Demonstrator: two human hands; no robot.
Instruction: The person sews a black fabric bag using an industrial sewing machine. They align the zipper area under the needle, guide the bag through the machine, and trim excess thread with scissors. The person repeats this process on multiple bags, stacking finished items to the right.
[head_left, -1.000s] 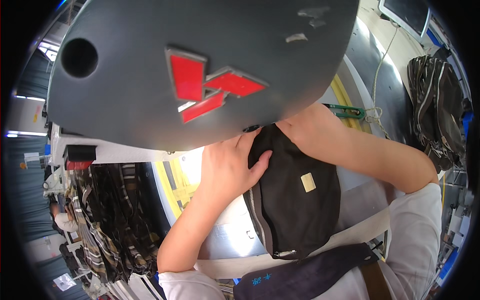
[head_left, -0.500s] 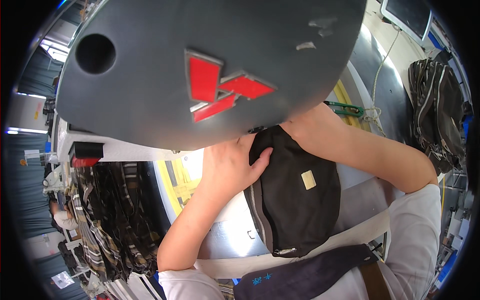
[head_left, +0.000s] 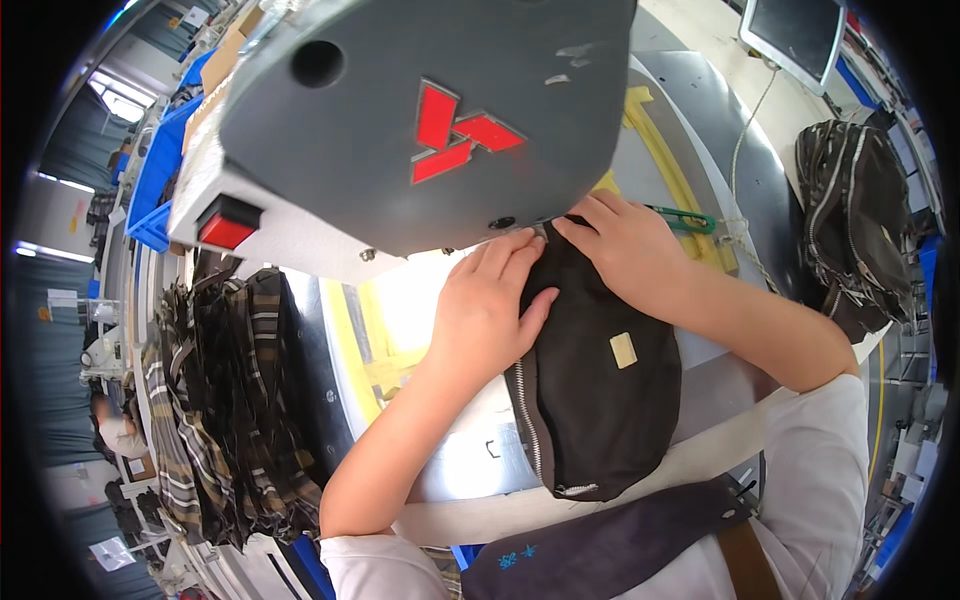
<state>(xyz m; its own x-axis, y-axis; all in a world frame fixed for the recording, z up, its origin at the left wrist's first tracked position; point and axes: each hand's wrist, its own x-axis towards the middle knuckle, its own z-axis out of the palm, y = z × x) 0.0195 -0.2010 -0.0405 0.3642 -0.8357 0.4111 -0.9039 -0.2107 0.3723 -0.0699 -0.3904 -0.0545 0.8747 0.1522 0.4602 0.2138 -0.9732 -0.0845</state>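
A black fabric zip bag [head_left: 600, 410] with a small cream label lies on the machine bed in front of me. Its far end reaches under the grey head of a sewing machine [head_left: 360, 150], which hides the needle area. My left hand [head_left: 490, 310] rests on the bag's left edge near that end, fingers stretched out and thumb apart. On the bag's upper right my right hand [head_left: 630, 250] lies with its fingers extended, fingertips close beneath the machine head. A metal zip [head_left: 530, 430] runs along the bag's left side.
Green thread snips [head_left: 690, 219] lie beyond my right hand, near a cord. More dark zipped bags [head_left: 855, 220] are piled at the right. Striped fabric pieces [head_left: 225, 410] hang at the left. Yellow tape strips [head_left: 350, 350] edge the bed. A screen [head_left: 795, 40] stands far right.
The machine head shows smaller and higher in view, uncovering the fingers of both hands. The bag appears slightly further right, with both hands still on it.
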